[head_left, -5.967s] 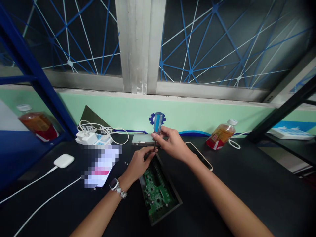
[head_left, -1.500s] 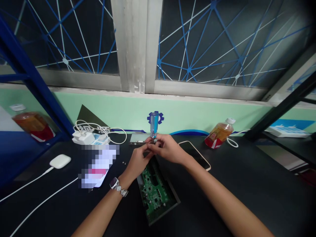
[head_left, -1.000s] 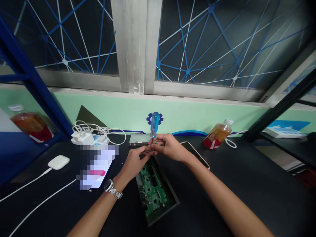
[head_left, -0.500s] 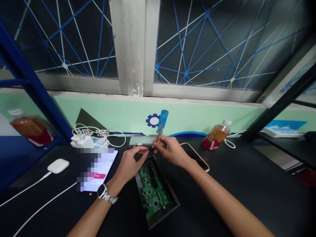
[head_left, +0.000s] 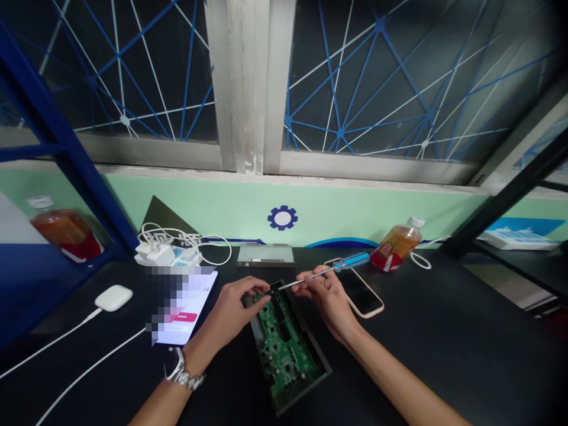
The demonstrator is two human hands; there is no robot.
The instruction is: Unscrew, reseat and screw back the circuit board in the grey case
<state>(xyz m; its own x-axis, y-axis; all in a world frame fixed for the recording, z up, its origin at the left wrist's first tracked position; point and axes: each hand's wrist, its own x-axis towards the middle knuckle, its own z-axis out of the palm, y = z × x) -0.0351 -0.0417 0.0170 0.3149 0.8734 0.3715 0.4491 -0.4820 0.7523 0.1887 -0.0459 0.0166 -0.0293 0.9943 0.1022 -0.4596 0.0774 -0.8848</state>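
Note:
A green circuit board (head_left: pixel 280 337) lies in a dark, shallow metal case (head_left: pixel 306 387) on the table. In my right hand (head_left: pixel 326 299) is a screwdriver (head_left: pixel 350 262) with a clear blue handle, tilted nearly flat. The fingers pinch its metal shaft, and its tip points left over the far end of the case. My left hand (head_left: pixel 237 305) is at the far left corner of the case, thumb and fingertips curled close together beside the screwdriver tip. Whatever they pinch is too small to make out.
A metal-edged panel (head_left: pixel 266 255) stands behind the case. A phone (head_left: pixel 366 296) lies right, a lit phone (head_left: pixel 189 313) left. Drink bottles (head_left: pixel 396 245) stand at both sides. A power strip with chargers (head_left: pixel 166 254), a white earbud case (head_left: pixel 114 297) and cables occupy the left.
The screwdriver has swung from upright to nearly flat, its handle now pointing right. My right hand has moved down and right. My left hand has shifted slightly toward the case.

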